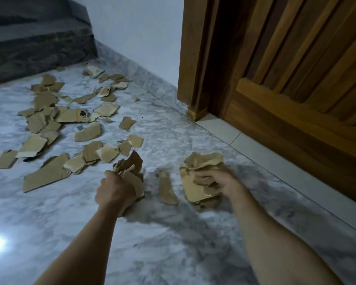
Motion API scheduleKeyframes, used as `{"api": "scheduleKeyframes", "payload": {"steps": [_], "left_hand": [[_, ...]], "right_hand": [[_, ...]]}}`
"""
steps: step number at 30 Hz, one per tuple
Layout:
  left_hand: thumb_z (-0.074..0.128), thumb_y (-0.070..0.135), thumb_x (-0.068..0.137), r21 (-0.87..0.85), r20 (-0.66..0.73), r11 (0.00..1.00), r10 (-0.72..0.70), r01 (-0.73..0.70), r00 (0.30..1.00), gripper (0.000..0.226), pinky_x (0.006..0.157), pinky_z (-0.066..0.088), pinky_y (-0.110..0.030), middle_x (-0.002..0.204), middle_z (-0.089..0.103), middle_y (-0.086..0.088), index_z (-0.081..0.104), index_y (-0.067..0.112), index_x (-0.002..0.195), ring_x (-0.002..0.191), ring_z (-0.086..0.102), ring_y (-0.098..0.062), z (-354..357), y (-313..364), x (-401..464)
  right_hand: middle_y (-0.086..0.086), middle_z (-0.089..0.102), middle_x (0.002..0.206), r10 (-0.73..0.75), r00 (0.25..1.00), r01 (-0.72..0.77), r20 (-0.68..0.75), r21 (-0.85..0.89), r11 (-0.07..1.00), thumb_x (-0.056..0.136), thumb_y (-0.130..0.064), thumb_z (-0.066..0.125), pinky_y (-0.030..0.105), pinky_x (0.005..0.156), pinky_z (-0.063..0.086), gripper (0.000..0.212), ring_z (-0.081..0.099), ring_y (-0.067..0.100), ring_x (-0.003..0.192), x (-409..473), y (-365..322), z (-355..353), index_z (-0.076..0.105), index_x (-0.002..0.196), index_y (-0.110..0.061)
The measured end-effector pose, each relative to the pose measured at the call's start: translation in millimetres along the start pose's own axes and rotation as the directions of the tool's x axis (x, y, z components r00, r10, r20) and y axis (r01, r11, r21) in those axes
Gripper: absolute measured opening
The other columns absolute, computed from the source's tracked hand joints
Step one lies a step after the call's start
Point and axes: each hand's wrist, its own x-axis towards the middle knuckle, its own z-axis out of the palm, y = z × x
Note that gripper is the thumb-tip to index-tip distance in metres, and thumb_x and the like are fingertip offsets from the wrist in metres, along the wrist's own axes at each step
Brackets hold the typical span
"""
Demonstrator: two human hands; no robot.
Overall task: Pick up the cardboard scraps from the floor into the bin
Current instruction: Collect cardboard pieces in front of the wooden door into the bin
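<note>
Gripping scraps in left hand, right hand on pile

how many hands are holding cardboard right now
2. The left hand grips a bunch of scraps near the middle; the right hand grips a stack of scraps nearer the door.
</note>
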Motion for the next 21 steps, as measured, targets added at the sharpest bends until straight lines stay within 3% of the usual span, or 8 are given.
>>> {"api": "scheduleKeyframes", "payload": {"steps": [3, 6, 9, 10, 11, 14, 18, 21], "left_hand": [[0.08, 0.03, 0.074, -0.051, 0.106, 0.998, -0.038, 0.044, 0.994, 0.057, 0.078, 0.046, -0.042, 0.113, 0.06, -0.021, 0.046, 0.004, 0.113, 0.106, 0.059, -0.041, -4, 0, 2], [0.087, 0.029, 0.064, -0.156, 0.228, 0.982, -0.073, 0.11, 0.971, 0.071, 0.076, 0.048, -0.041, 0.112, 0.062, -0.018, 0.054, 0.003, 0.121, 0.097, 0.057, -0.036, -10, -10, 1], [0.082, 0.031, 0.05, -0.259, 0.258, 0.95, -0.105, 0.174, 0.96, 0.082, 0.091, 0.053, -0.047, 0.117, 0.062, -0.018, 0.055, 0.003, 0.122, 0.105, 0.059, -0.038, -14, -22, -1], [0.084, 0.031, 0.048, -0.272, 0.257, 0.944, -0.118, 0.189, 0.959, 0.082, 0.092, 0.054, -0.049, 0.115, 0.063, -0.017, 0.056, 0.002, 0.119, 0.105, 0.06, -0.038, -14, -26, -2], [0.088, 0.03, 0.047, -0.275, 0.256, 0.941, -0.128, 0.199, 0.958, 0.081, 0.09, 0.056, -0.049, 0.113, 0.063, -0.017, 0.056, 0.002, 0.116, 0.103, 0.061, -0.038, -15, -29, -3], [0.087, 0.033, 0.041, -0.294, 0.27, 0.932, -0.129, 0.21, 0.954, 0.083, 0.086, 0.058, -0.049, 0.108, 0.065, -0.017, 0.058, 0.003, 0.112, 0.098, 0.062, -0.038, -13, -37, -10], [0.083, 0.033, 0.033, -0.377, 0.274, 0.9, -0.118, 0.219, 0.954, 0.082, 0.083, 0.06, -0.05, 0.103, 0.068, -0.017, 0.06, 0.005, 0.107, 0.092, 0.065, -0.036, -11, -52, -13], [0.087, 0.028, 0.044, -0.415, 0.291, 0.878, -0.122, 0.24, 0.949, 0.064, 0.08, 0.06, -0.044, 0.099, 0.072, -0.018, 0.067, 0.002, 0.099, 0.083, 0.068, -0.033, -16, -64, -16]], "right_hand": [[0.006, 0.075, 0.092, -0.04, 0.998, 0.028, -0.056, -0.209, 0.978, 0.064, -0.012, 0.09, 0.025, 0.061, 0.05, 0.03, 0.067, 0.019, 0.078, 3, -15, -49, 0.074, 0.09, -0.013], [0.008, 0.072, 0.109, -0.009, 0.999, -0.016, -0.042, -0.558, 0.83, 0.053, -0.017, 0.096, 0.028, 0.072, 0.054, 0.062, 0.066, 0.018, 0.085, 11, -12, -64, 0.069, 0.108, -0.01], [0.014, 0.045, 0.147, 0.01, 0.999, -0.041, -0.05, -0.658, 0.752, 0.045, -0.025, 0.1, 0.03, 0.083, 0.049, 0.132, 0.055, 0.03, 0.122, 16, 6, -53, 0.023, 0.15, -0.001], [0.015, 0.035, 0.154, 0.003, 0.998, -0.044, -0.066, -0.637, 0.77, 0.05, -0.024, 0.098, 0.03, 0.083, 0.047, 0.14, 0.049, 0.031, 0.13, 15, 9, -48, 0.009, 0.155, -0.001], [0.015, 0.036, 0.155, -0.004, 0.997, -0.041, -0.072, -0.619, 0.785, 0.047, -0.025, 0.099, 0.029, 0.083, 0.047, 0.142, 0.049, 0.03, 0.13, 16, 11, -44, 0.01, 0.155, -0.001], [0.009, 0.068, 0.123, -0.036, 0.994, -0.034, -0.104, -0.601, 0.799, 0.014, -0.037, 0.099, 0.031, 0.083, 0.057, 0.127, 0.066, 0.022, 0.103, 25, 23, -45, 0.061, 0.13, -0.006], [0.004, 0.075, 0.099, -0.069, 0.989, -0.008, -0.13, -0.518, 0.856, 0.036, -0.027, 0.098, 0.033, 0.082, 0.058, 0.063, 0.07, 0.02, 0.088, 1, 27, -39, 0.076, 0.093, -0.014], [0.005, 0.075, 0.09, -0.067, 0.995, 0.039, -0.07, -0.345, 0.938, 0.056, -0.012, 0.094, 0.03, 0.069, 0.057, 0.04, 0.07, 0.022, 0.082, -18, 17, -14, 0.076, 0.091, -0.009]]}}
